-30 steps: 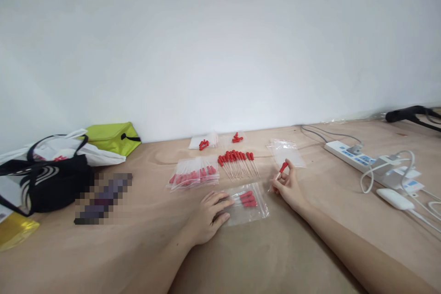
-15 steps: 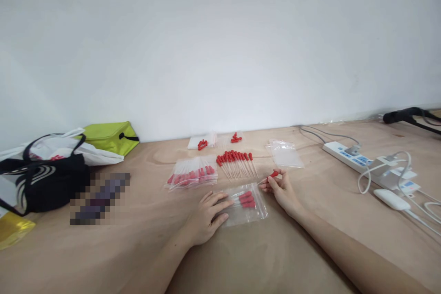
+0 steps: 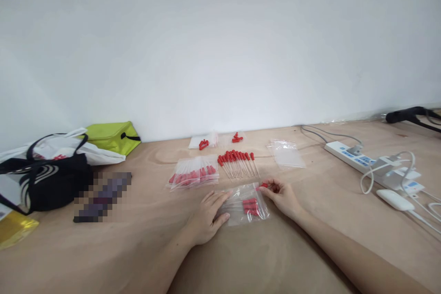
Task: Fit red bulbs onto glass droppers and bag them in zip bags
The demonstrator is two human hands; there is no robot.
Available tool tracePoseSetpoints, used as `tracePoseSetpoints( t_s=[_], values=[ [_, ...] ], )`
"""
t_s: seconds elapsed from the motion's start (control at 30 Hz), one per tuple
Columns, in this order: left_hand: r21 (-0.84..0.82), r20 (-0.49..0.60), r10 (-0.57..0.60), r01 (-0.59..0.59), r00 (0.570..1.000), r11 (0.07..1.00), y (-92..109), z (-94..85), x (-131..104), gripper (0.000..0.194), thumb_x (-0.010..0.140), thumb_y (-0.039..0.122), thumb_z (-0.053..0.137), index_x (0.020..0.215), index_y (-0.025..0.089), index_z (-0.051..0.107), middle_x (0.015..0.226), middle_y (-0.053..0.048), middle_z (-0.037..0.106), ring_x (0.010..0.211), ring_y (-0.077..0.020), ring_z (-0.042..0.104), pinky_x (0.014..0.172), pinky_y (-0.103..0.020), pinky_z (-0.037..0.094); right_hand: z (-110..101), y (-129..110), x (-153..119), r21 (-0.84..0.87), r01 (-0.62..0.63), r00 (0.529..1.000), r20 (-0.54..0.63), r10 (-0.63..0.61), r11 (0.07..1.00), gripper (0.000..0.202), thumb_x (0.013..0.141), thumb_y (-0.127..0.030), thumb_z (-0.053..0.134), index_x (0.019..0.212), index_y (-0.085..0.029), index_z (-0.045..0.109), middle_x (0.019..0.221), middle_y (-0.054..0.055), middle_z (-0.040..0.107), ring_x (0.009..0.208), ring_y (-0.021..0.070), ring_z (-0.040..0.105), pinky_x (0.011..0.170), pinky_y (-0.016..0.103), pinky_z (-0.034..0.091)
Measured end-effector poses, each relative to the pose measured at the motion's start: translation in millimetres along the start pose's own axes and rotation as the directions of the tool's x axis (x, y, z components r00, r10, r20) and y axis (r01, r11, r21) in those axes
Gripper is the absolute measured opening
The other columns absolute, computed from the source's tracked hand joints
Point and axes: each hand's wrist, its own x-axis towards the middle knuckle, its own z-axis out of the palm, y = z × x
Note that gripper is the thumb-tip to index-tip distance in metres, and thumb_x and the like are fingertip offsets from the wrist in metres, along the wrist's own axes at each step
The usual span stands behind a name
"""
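A clear zip bag (image 3: 230,218) lies flat on the table with several red-bulbed droppers (image 3: 250,206) in it, bulbs toward the right. My left hand (image 3: 206,218) rests on the bag's left end, its fingers stretched out and its thumb apart. At the bag's upper right corner, my right hand (image 3: 283,198) pinches a dropper (image 3: 263,185) by its red bulb. Its thin tube points left, at or into the bag; I cannot tell exactly how far in it is. Just beyond lies a fanned row of loose droppers (image 3: 236,156), bulbs facing the wall.
Filled bags (image 3: 193,174) overlap at the left of the row. Red bulbs (image 3: 204,144) lie on bags near the wall, and flat bags (image 3: 287,154) lie right of them. A power strip (image 3: 358,161) with cables is at right; a black bag (image 3: 57,183) and green bag (image 3: 112,135) at left.
My right hand has brought the dropper left and slightly down to the bag, so its tube now overlaps the bag. My left hand has stayed on the bag.
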Motion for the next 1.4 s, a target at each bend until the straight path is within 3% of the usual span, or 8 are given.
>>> tracePoseSetpoints(
  t_s=[0.33,0.43,0.6,0.77,0.97,1.07,1.17,1.4],
  values=[
    [-0.024,-0.006,0.003,-0.004,1.0,1.0,1.0,-1.2,0.0,0.049,0.086,0.026,0.043,0.132,0.026,0.027,0.129,-0.005,0.045,0.119,-0.0202,0.039,0.104,-0.045,0.024,4.3,-9.8,-10.8,0.082,0.036,0.96,0.274,-0.057,0.996,0.039,0.075,-0.037,0.051,0.109,-0.017,0.05,0.069,-0.001,0.063,0.069,0.0151,0.058,0.067,0.03,0.045],
    [-0.026,-0.018,0.01,-0.01,1.0,1.0,-0.2,-0.2,-0.3,0.048,0.085,0.025,0.043,0.131,0.025,0.028,0.128,-0.005,0.046,0.118,-0.02,0.04,0.104,-0.044,0.024,2.3,-10.0,2.5,0.004,0.065,0.983,0.17,-0.064,0.998,0.039,0.076,-0.034,0.048,0.109,-0.015,0.047,0.066,-0.002,0.06,0.061,0.0128,0.055,0.061,0.027,0.044],
    [-0.05,-0.026,-0.015,0.013,1.0,0.999,0.2,-0.5,-0.3,0.043,0.083,0.026,0.046,0.124,0.022,0.035,0.125,-0.006,0.048,0.116,-0.0214,0.042,0.104,-0.045,0.025,4.5,-11.1,54.6,-0.342,-0.023,0.993,-0.115,-0.017,0.939,0.017,0.067,-0.026,0.055,0.081,-0.016,0.055,0.067,0.002,0.059,0.063,0.0155,0.056,0.064,0.03,0.044],
    [-0.107,-0.076,-0.061,0.053,0.995,0.993,0.7,-1.6,-1.8,0.033,0.081,0.026,0.049,0.113,0.019,0.041,0.126,-0.01,0.045,0.119,-0.0236,0.037,0.098,-0.044,0.032,21.2,-14.2,92.4,-0.433,-0.091,0.982,-0.191,0.007,0.897,0.019,0.062,-0.018,0.06,0.08,-0.016,0.055,0.069,0.009,0.06,0.078,0.0253,0.058,0.069,0.035,0.041],
    [-0.127,-0.101,-0.073,0.06,0.992,0.99,1.0,-2.3,-2.0,0.018,0.076,0.024,0.054,0.093,0.02,0.049,0.121,-0.009,0.049,0.115,-0.0252,0.041,0.094,-0.043,0.036,13.1,-14.5,86.7,-0.43,-0.059,0.98,-0.195,-0.029,0.901,0.043,0.062,-0.013,0.056,0.104,-0.014,0.049,0.076,0.011,0.061,0.082,0.0263,0.058,0.07,0.034,0.042],
    [-0.133,-0.1,-0.076,0.062,0.992,0.989,1.3,-2.2,-1.3,0.016,0.074,0.025,0.056,0.088,0.02,0.049,0.116,-0.009,0.052,0.111,-0.0252,0.044,0.092,-0.043,0.037,-5.0,-12.8,65.1,-0.355,0.003,0.974,-0.211,-0.083,0.935,0.064,0.065,-0.017,0.052,0.124,-0.011,0.03,0.073,0.006,0.058,0.071,0.0229,0.058,0.066,0.034,0.044],
    [-0.123,-0.111,-0.059,0.045,0.992,0.991,0.6,-1.9,-0.8,0.02,0.073,0.028,0.058,0.09,0.02,0.051,0.118,-0.009,0.051,0.114,-0.0266,0.042,0.093,-0.044,0.036,-18.3,-11.0,38.0,-0.08,0.033,0.956,-0.287,-0.054,0.996,0.071,0.067,-0.029,0.052,0.128,-0.016,0.019,0.066,-0.003,0.052,0.051,0.0165,0.053,0.051,0.03,0.044],
    [-0.12,-0.145,0.008,-0.026,0.989,0.992,-2.8,0.4,-2.4,0.027,0.08,0.03,0.05,0.106,0.021,0.052,0.12,-0.008,0.051,0.114,-0.0236,0.043,0.096,-0.041,0.035,-4.6,-10.1,5.0,0.283,-0.007,0.946,-0.31,0.098,0.959,0.059,0.065,-0.042,0.06,0.107,-0.025,0.024,0.061,-0.008,0.048,0.046,0.0143,0.055,0.045,0.028,0.049]
  ],
)
